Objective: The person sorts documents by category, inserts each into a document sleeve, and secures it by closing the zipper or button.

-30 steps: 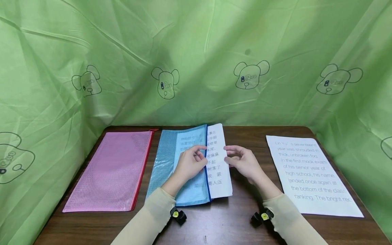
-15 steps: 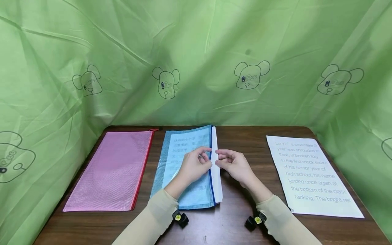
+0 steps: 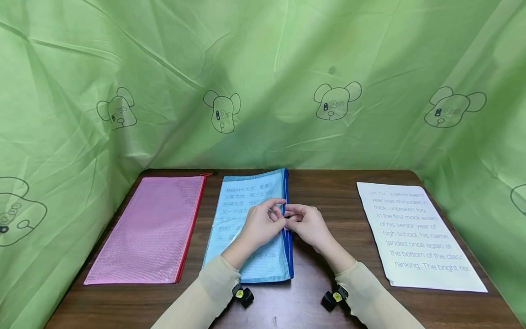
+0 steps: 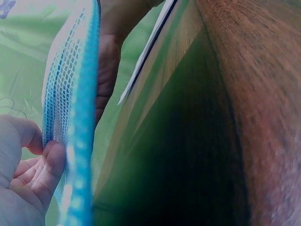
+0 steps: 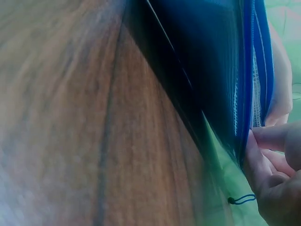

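Observation:
A blue mesh zipper file bag (image 3: 242,192) lies at the middle of the table, its dark blue zipper edge (image 3: 289,249) on the right. Printed text of a paper sheet shows through the mesh. My left hand (image 3: 262,225) pinches the bag's upper layer near that edge; in the left wrist view its thumb and fingers (image 4: 51,162) grip the mesh. My right hand (image 3: 307,226) pinches the zipper edge opposite. In the right wrist view the zipper (image 5: 248,75) stands parted, with the right fingers (image 5: 270,136) at its edge. A zipper pull cord (image 5: 244,199) hangs at the far end.
A pink mesh zipper file bag (image 3: 152,228) with a red zipper edge lies on the left of the brown wooden table (image 3: 296,301). On the right lies a white sheet (image 3: 419,235) printed in English. Green cloth (image 3: 263,137) hangs behind and beside the table.
The white sheet, which stuck out past the zipper edge, has slid left into the blue bag. My right hand has moved left, close to my left hand; the bag's edge has shifted slightly right.

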### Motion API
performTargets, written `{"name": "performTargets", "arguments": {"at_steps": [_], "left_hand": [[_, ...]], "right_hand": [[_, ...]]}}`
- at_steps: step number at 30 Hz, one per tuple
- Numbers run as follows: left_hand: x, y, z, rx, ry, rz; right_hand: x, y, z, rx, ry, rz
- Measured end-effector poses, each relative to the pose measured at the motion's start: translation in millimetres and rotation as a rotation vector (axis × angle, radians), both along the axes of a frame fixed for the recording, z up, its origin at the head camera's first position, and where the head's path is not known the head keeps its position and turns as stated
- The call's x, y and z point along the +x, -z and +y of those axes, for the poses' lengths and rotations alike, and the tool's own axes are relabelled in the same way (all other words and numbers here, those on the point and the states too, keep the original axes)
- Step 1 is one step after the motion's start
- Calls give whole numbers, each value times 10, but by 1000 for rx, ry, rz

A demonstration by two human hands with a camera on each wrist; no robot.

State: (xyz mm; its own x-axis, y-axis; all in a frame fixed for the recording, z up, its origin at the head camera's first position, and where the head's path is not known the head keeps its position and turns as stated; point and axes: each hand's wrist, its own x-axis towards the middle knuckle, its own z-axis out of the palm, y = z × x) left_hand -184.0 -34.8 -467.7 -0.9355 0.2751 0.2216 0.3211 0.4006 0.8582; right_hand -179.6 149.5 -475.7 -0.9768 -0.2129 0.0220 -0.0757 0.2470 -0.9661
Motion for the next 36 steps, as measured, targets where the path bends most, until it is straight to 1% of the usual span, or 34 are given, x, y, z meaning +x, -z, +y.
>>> {"name": "performTargets", "arguments": {"at_steps": [4,11,17,23,27,29,31,33,36], "left_hand": [[-3,4,-5,-3,6,1],[-4,-5,-15,17,12,-20],[-8,-8,-27,36,24,-45],[-2,-7,-28,36,21,-54],[5,-10,-31,37,14,-60],[7,-10,-32,37,9,-56],[5,-9,-31,43,7,-52],[0,-4,-25,53,11,-51],[-1,3,-33,61,18,-55]], "right_hand": [[-8,17,5,-18,-9,3],[-23,26,1,-7,-18,9],[-26,17,30,-33,-22,-17],[-24,-4,87,-25,-10,-53],[-46,-35,160,-82,-13,-77],[-87,-52,223,-110,-26,-83],[-163,-55,297,-110,-25,-77],[-275,-31,370,-97,-12,-58],[-501,55,429,-97,45,-22]]}}
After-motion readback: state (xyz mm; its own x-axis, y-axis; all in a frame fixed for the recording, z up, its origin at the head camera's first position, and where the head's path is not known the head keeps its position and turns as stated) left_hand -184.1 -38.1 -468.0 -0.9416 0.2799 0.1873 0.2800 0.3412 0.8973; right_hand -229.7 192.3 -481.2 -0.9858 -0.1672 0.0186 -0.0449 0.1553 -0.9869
